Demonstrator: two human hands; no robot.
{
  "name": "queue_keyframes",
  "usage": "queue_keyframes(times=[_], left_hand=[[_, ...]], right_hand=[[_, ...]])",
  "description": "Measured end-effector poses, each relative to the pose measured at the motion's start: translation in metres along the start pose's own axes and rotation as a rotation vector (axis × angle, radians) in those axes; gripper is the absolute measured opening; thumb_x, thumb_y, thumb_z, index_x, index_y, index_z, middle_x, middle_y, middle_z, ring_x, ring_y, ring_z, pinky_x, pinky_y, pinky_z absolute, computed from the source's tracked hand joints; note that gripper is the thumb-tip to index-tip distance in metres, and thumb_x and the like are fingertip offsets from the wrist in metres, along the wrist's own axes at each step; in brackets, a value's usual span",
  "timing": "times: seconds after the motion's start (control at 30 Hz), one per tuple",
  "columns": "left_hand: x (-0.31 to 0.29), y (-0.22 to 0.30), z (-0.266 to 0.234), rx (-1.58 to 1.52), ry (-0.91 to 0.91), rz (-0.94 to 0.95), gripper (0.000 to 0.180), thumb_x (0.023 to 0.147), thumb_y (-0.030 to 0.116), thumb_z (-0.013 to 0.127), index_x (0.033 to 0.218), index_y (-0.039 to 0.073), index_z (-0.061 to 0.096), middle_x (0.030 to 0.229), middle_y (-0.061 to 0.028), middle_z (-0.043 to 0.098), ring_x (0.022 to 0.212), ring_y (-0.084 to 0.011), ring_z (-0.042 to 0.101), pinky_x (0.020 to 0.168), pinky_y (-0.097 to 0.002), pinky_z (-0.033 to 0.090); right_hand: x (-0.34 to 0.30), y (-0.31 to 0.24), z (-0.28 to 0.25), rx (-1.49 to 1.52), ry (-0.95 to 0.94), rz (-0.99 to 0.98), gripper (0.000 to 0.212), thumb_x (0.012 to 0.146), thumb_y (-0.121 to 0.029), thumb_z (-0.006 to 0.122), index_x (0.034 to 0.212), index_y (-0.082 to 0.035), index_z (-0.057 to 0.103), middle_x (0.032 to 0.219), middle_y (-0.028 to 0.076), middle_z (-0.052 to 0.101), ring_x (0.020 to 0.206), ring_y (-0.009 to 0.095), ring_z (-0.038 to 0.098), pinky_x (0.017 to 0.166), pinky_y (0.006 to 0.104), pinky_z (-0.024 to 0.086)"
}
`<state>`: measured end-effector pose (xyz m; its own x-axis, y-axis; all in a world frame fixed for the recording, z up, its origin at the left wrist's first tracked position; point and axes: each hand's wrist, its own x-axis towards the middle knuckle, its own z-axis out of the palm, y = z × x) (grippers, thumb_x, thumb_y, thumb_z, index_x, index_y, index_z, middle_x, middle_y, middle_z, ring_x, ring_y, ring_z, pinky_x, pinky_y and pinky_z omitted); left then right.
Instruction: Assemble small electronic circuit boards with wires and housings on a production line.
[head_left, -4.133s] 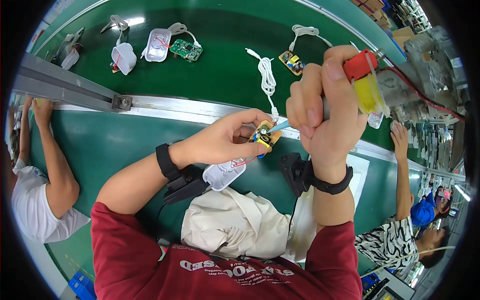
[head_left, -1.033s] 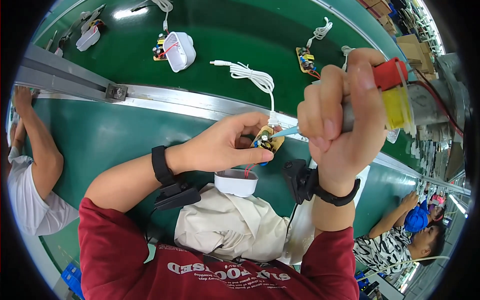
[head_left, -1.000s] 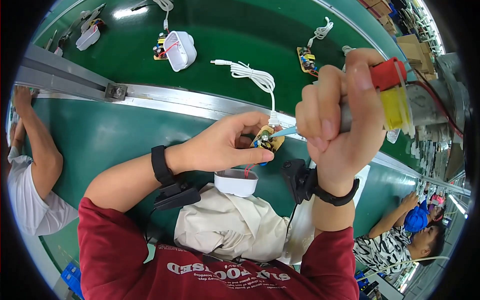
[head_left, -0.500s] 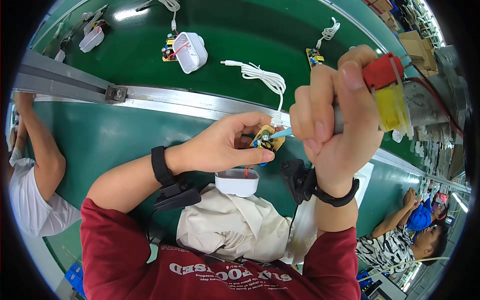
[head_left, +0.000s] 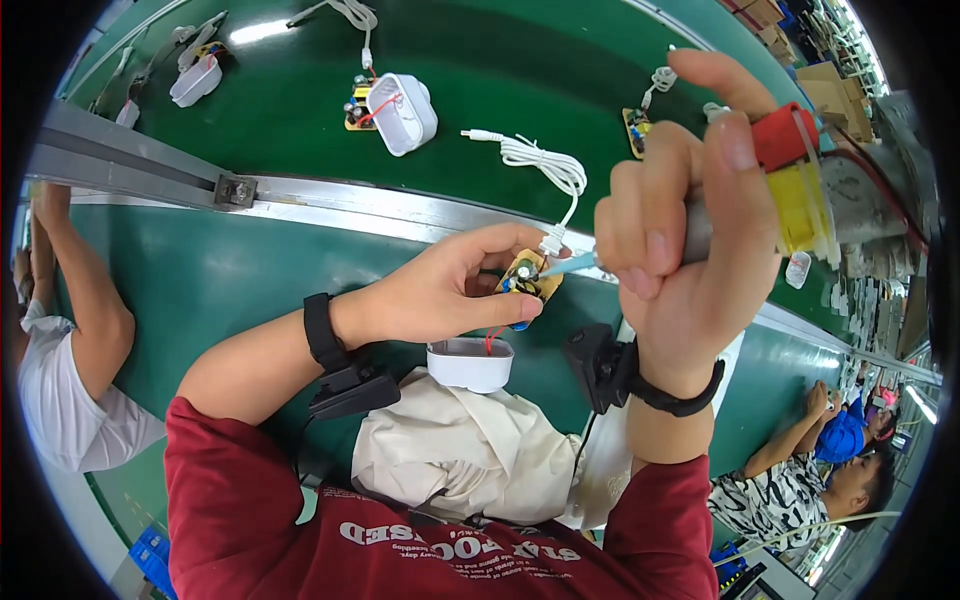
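Observation:
My left hand (head_left: 450,285) pinches a small circuit board (head_left: 545,287) between thumb and fingers. A coiled white cable (head_left: 545,165) runs from its far end over the metal rail, and thin red wires lead down to a white plastic casing (head_left: 472,368), open side up, just below. My right hand (head_left: 690,225) wraps round a grey dispensing tool with a red switch and yellow band (head_left: 797,208), its index finger raised off the switch. The tool's pale blue tapered nozzle (head_left: 570,264) points left, its tip at the board's components.
Beyond the metal rail (head_left: 330,208), a green belt carries another casing (head_left: 403,115) with its board, a further casing (head_left: 196,82) and a board (head_left: 636,130). A beige cloth (head_left: 450,445) lies before me. Other people sit left and right.
My right index finger has lifted from the red switch, and that hand has shifted slightly right. The board has tilted a little. Parts on the far belt have moved right.

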<state>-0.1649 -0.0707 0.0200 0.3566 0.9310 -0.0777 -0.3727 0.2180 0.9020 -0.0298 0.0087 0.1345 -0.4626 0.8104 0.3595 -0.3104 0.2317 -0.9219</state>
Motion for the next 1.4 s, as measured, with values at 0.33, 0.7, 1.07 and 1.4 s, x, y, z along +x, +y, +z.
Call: queue_keyframes(times=[0.33,0.7,1.07,1.4], left_hand=[[0.075,0.045,-0.021,0.887,0.215,0.640,0.042,0.088,0.007,0.060,0.128,0.003,0.051,0.106,-0.0136,0.060,0.095,-0.0268,0.060,0.080,-0.0348,0.049],[-0.010,0.092,-0.122,1.621,0.804,0.290,0.034,0.088,0.022,0.064,0.117,0.006,0.060,0.119,-0.0167,0.057,0.115,-0.0325,0.051,0.097,-0.0399,0.041],[-0.012,0.110,-0.085,0.860,0.530,0.068,0.041,0.085,0.017,0.070,0.119,0.006,0.050,0.119,-0.0128,0.059,0.109,-0.0200,0.057,0.094,-0.0331,0.045],[-0.064,0.150,-0.045,0.196,0.600,0.453,0.048,0.087,0.010,0.068,0.126,0.000,0.042,0.111,-0.0141,0.063,0.099,-0.0198,0.065,0.088,-0.0294,0.052]], right_hand=[[-0.010,-0.027,0.010,0.039,-0.005,0.027,0.035,0.101,-0.025,0.039,0.124,0.001,0.042,0.051,-0.001,0.035,0.036,0.006,0.027,0.034,0.0229,0.023],[-0.011,-0.037,0.026,0.063,-0.009,0.005,0.029,0.098,-0.019,0.045,0.118,0.002,0.045,0.050,-0.001,0.037,0.037,0.005,0.031,0.035,0.0223,0.025],[-0.014,-0.046,0.024,0.046,-0.010,0.005,0.029,0.099,-0.020,0.042,0.119,0.002,0.045,0.051,-0.001,0.035,0.037,0.006,0.029,0.034,0.0230,0.024],[-0.012,-0.047,0.021,0.036,-0.007,-0.028,0.027,0.099,-0.018,0.042,0.117,0.002,0.046,0.050,-0.001,0.034,0.036,0.006,0.029,0.034,0.0229,0.023]])
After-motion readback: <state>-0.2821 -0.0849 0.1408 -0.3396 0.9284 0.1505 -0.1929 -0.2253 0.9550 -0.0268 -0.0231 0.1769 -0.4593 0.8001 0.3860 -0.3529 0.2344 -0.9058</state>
